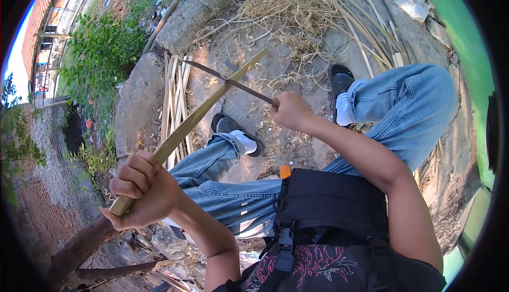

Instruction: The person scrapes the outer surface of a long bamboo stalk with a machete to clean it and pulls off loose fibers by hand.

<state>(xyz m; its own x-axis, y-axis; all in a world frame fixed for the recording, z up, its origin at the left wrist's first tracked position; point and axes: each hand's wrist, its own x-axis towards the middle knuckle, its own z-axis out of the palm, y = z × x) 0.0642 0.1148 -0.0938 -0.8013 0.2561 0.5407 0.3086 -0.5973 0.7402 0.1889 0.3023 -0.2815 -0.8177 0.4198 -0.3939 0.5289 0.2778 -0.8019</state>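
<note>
A long greenish-yellow bamboo strip (197,118) slants up and away across the middle. My left hand (142,192) is closed round its near end, low on the left. My right hand (291,113) grips the handle end of a knife (250,91) with a long, narrow dark blade. The blade crosses the strip near its far end and appears to touch it there. The knife's handle is mostly hidden inside my right fist. Below the crossing are my feet in dark sandals and white socks.
A heap of curly shavings (289,11) lies on the ground ahead. Pale split strips (174,93) lie beside a concrete block (139,101) on the left; more lie at far right. A white stone (411,2) sits near the green wall (450,11). A log (79,244) lies lower left.
</note>
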